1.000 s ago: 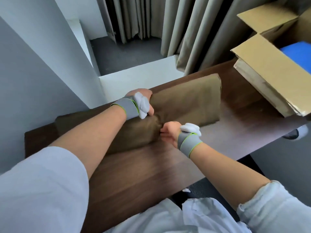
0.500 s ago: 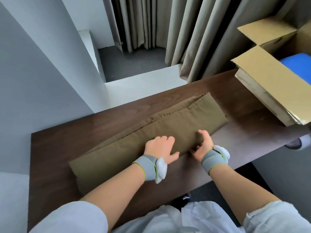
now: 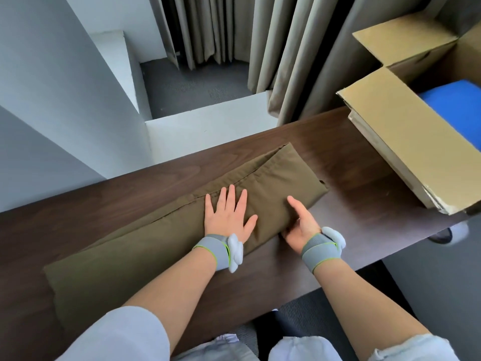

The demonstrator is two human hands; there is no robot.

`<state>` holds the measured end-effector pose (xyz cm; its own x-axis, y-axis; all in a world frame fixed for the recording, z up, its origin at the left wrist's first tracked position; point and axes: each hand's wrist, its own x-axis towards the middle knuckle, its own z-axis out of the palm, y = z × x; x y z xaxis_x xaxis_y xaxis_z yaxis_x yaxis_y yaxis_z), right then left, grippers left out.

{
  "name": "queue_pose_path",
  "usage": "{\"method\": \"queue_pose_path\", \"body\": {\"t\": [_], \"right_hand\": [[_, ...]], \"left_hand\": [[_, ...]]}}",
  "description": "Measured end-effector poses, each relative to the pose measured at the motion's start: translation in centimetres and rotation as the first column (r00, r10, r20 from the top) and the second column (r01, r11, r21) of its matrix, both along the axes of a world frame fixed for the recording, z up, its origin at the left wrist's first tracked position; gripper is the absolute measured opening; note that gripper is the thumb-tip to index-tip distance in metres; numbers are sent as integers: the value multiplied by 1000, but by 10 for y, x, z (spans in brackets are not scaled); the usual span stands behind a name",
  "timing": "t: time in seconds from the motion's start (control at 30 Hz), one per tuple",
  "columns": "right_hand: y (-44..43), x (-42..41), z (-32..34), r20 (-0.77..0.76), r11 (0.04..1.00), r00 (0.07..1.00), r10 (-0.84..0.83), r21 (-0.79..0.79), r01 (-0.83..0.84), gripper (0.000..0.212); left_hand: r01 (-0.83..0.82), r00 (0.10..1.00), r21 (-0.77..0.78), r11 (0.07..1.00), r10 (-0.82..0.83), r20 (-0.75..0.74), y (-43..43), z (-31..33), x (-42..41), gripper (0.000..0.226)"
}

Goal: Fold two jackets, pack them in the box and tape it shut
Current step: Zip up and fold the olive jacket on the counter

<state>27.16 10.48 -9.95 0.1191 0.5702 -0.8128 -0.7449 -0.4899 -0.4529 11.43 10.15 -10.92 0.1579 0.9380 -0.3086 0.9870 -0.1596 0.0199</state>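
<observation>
An olive jacket point(image 3: 161, 246), folded into a long narrow strip, lies diagonally across the dark wooden table point(image 3: 346, 220). My left hand point(image 3: 229, 214) presses flat on its middle with fingers spread. My right hand point(image 3: 299, 225) is at the strip's near edge, thumb on top of the cloth and fingers tucked out of sight under it. An open cardboard box point(image 3: 395, 131) stands at the table's right end, its flaps up, with a blue jacket point(image 3: 453, 110) inside.
A white round object point(image 3: 450, 233) with a dark centre sits at the table's right front edge, below the box. Beige curtains point(image 3: 291, 56) hang behind the table. White walls and a ledge point(image 3: 208, 128) stand at the left and back.
The jacket has been laid over into a flat strip nearer me. My left hand came back from the far edge and now lies flat. My right hand slid along to the near edge.
</observation>
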Motion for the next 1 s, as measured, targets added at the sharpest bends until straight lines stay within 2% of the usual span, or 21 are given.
{"method": "queue_pose_path", "body": {"t": [0.07, 0.13, 0.17, 0.2, 0.23, 0.3, 0.37, 0.4, 0.43, 0.47, 0.5, 0.53, 0.6, 0.7, 0.77, 0.83, 0.87, 0.9, 0.93, 0.97, 1.0], "right_hand": [[5, -4, 4, 74, 999, 997, 15, 45, -18, 49], [10, -12, 8, 302, 991, 952, 60, 99, -94, 52], [9, -20, 14, 459, 966, 882, 109, 159, -202, 51], [5, -28, 20, 642, 892, 756, 131, 257, -373, 49], [0, -35, 24, 823, 749, 560, 98, 310, -586, 50], [-11, -47, 28, 990, 414, 94, -103, 128, -901, 64], [-19, -58, 26, 931, 306, -239, -275, -150, -940, 70], [-22, -63, 25, 891, 287, -308, -334, -215, -933, 70], [-25, -67, 19, 857, 243, -342, -385, -264, -933, 73], [-29, -68, 15, 820, 196, -362, -442, -306, -932, 78], [-31, -68, 11, 791, 126, -382, -478, -368, -921, 83], [-32, -67, 8, 755, 59, -405, -515, -440, -896, 87], [-33, -73, 9, 706, -76, -441, -554, -571, -817, 92], [-35, -92, 18, 697, -225, -472, -540, -660, -717, 75], [-35, -103, 26, 753, -258, -470, -460, -620, -741, 61], [-32, -114, 37, 872, -266, -443, -207, -486, -832, 66], [-31, -119, 41, 922, -236, -386, -15, -378, -895, 68], [-29, -126, 44, 958, -142, -276, 76, -264, -954, 65], [-26, -131, 44, 983, -4, -181, 43, -181, -983, 60], [-24, -140, 42, 984, 94, -171, -40, -167, -982, 58], [-24, -148, 39, 970, 132, -227, -82, -215, -968, 62]], "left_hand": [[-17, 1000, -4, 1000, 17, -9, 1, 0, 0, 67], [-30, 999, -48, 998, 31, 11, 6, 5, 5, 68], [-46, 998, -85, 995, 50, 48, 9, 13, 6, 69], [-61, 989, -150, 987, 79, 122, 17, 1, -2, 68], [-100, 962, -249, 963, 158, 225, 27, -11, -15, 66], [-217, 803, -395, 893, 393, 447, 35, -62, -66, 76], [-322, 423, -525, 788, 616, 665, 20, -50, -95, 81], [-338, 88, -633, 697, 693, 716, 17, -16, -99, 66], [-341, -269, -764, 547, 722, 637, 8, 32, -94, 55], [-311, -515, -844, 437, 669, 536, 3, 51, -98, 55], [-288, -619, -867, 406, 612, 492, -5, 56, -107, 62], [-297, -667, -878, 374, 577, 471, -12, 60, -111, 71], [-299, -657, -882, 366, 591, 468, -21, 61, -121, 80], [-417, -408, -797, 436, 694, 593, -24, 56, -125, 98], [-516, -255, -671, 532, 652, 714, -21, 55, -120, 70], [-587, -100, -547, 597, 617, 781, -19, 52, -119, 31], [-611, -70, -523, 595, 616, 784, -21, 53, -119, 16], [-638, -104, -529, 559, 619, 779, -24, 52, -119, 11], [-657, -207, -577, 485, 620, 757, -27, 51, -119, 19], [-657, -342, -645, 391, 608, 717, -32, 47, -122, 25], [-640, -444, -696, 327, 581, 682, -36, 44, -125, 26]]}}
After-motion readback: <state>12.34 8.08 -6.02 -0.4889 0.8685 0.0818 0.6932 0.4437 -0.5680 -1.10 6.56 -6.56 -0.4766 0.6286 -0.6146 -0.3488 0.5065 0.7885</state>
